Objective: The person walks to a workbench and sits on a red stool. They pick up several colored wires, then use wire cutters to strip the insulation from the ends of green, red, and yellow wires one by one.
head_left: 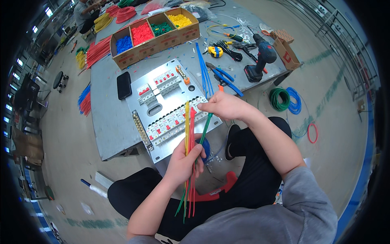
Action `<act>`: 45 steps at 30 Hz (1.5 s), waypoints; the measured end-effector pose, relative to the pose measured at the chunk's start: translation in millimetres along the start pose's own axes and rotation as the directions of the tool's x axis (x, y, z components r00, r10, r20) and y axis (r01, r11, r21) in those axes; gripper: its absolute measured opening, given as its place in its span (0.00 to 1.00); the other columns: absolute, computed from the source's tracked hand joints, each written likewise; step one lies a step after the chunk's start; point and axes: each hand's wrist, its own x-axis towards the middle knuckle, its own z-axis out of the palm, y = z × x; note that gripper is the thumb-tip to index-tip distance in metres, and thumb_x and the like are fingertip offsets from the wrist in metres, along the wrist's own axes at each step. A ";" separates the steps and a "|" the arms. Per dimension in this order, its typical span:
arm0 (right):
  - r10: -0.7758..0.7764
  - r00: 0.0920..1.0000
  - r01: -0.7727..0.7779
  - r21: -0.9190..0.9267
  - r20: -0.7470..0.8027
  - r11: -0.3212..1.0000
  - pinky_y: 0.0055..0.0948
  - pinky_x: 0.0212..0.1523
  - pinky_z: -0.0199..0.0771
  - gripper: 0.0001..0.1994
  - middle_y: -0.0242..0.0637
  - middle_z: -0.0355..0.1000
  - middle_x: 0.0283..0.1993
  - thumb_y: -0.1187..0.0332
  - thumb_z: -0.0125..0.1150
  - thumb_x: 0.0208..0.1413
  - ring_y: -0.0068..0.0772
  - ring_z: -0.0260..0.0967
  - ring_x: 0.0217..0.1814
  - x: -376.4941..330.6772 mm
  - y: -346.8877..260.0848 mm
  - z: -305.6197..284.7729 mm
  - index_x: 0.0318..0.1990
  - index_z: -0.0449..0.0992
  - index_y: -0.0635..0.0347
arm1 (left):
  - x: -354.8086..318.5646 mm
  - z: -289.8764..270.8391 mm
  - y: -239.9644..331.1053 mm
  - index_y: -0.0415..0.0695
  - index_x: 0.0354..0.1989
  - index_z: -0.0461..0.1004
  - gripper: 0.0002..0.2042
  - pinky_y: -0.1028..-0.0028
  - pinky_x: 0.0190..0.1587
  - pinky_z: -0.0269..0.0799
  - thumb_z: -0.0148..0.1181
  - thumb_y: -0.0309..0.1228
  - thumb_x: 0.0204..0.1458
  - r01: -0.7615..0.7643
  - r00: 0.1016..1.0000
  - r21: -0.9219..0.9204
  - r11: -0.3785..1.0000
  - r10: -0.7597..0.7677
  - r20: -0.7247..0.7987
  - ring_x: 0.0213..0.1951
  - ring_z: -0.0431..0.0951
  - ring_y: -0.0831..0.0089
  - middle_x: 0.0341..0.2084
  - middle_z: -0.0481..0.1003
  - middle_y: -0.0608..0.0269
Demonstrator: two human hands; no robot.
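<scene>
My left hand (185, 160) is closed round a bundle of cut wires: yellow wires (187, 130), red wires (192, 132) and green wires (206, 129). Their lower ends hang below the fist. My right hand (227, 105) is pinched at the top of the green wires, which lean away from the others. An orange piece (221, 88) shows just above that hand; whether it is held cannot be told. Behind the bundle, a metal plate (170, 110) carries rows of white circuit breakers (164, 128) with red switches, plus a brass terminal bar (141, 128) at its left edge.
On the grey table (103, 122) are a divided cardboard box (156, 46) of coloured caps, a black phone (124, 85), blue wires (204, 73), blue-handled pliers (225, 79), a tape measure (215, 51) and a cordless drill (262, 59). Wire coils (280, 99) lie on the floor at right.
</scene>
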 end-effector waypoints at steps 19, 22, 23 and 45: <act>-0.551 0.835 0.417 0.639 0.012 0.646 0.25 0.38 0.81 0.14 0.33 0.77 0.34 0.64 0.61 0.69 0.22 0.77 0.35 -24.1 -5.2 5.5 0.53 0.78 0.68 | -9.7 -18.7 -1.2 0.37 0.61 0.67 0.18 0.80 0.17 0.57 0.57 0.32 0.67 -0.159 0.976 -0.205 0.966 0.185 0.114 0.15 0.64 0.79 0.29 0.72 0.58; -0.559 0.829 0.424 0.664 -0.012 0.615 0.29 0.36 0.83 0.12 0.35 0.77 0.34 0.67 0.62 0.68 0.24 0.78 0.34 -29.6 -7.9 9.5 0.49 0.78 0.68 | -11.0 -18.1 -3.1 0.36 0.61 0.67 0.18 0.79 0.18 0.58 0.57 0.32 0.67 -0.169 0.973 -0.176 0.970 0.193 0.130 0.15 0.64 0.79 0.29 0.72 0.58; -0.561 0.828 0.418 0.677 -0.010 0.605 0.29 0.36 0.83 0.11 0.35 0.77 0.34 0.67 0.63 0.67 0.25 0.78 0.33 -30.5 -8.0 10.5 0.48 0.77 0.68 | -11.3 -17.6 -4.1 0.37 0.61 0.67 0.18 0.79 0.18 0.58 0.57 0.32 0.67 -0.171 0.971 -0.174 0.970 0.196 0.136 0.15 0.64 0.79 0.29 0.72 0.59; -0.695 0.714 0.363 0.807 0.080 0.465 0.24 0.36 0.72 0.13 0.31 0.73 0.43 0.62 0.65 0.66 0.21 0.70 0.37 -27.3 0.7 28.3 0.46 0.78 0.64 | -13.3 -18.9 -4.1 0.37 0.58 0.69 0.16 0.76 0.12 0.63 0.51 0.37 0.71 -0.014 0.912 -0.403 0.915 0.177 0.370 0.11 0.67 0.73 0.23 0.70 0.59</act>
